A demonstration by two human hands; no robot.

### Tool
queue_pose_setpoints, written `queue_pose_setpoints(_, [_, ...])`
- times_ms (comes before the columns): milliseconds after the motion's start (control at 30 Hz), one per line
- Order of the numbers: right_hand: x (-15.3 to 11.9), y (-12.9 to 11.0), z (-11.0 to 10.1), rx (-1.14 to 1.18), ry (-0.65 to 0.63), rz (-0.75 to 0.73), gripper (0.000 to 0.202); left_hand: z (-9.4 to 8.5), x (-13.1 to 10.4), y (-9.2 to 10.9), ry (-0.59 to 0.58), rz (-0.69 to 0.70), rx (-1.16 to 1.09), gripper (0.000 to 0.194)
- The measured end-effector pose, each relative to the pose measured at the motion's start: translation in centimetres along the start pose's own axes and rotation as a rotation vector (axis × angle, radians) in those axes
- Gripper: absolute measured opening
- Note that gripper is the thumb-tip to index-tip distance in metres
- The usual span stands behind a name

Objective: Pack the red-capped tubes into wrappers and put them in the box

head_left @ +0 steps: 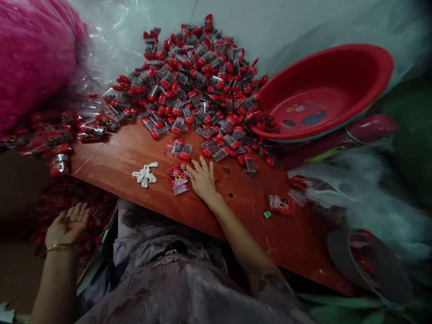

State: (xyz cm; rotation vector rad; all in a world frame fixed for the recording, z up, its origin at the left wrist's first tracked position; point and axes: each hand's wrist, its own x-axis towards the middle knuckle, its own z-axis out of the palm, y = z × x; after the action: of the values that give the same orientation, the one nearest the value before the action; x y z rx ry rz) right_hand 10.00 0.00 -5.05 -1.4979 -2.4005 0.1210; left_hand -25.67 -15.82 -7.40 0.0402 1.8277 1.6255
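At the lower left, my left hand [68, 225] is palm up with its fingers apart and holds nothing; it is over a box of red packets [96, 211] beside the table. My right hand [202, 180] lies on the wooden table [111, 157], fingers spread, its fingertips at the edge of some small red printed packets [177, 177]. Just behind those packets are two small clear containers with red caps [181, 148]. A crumpled white bunch [146, 174] lies to the left of the packets.
A large heap of red-capped containers [202, 76] fills the back. Right of it tilts a red basin [364, 67]. Red packets [50, 135] and a pink bag [37, 54] are at left. A grey bowl [340, 256] and clear plastic [378, 207] are at right.
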Motion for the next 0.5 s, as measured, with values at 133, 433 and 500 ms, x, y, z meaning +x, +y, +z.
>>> queue_pose_setpoints(133, [0.1,-0.1,0.7,0.043,0.029,0.016,0.025,4.3,-4.4,2.2,-0.04,-0.114,-0.164,0.008])
queue_pose_setpoints(433, [-1.0,-0.9,-1.8,0.05,0.239,0.038,0.024,16.2,-13.8,0.4,-0.629,0.354,0.126,0.032])
queue_pose_setpoints(500, [-1.5,-1.7,-2.8,0.067,0.244,0.005,0.024,19.0,-14.7,0.0,-0.76,0.292,0.096,0.035])
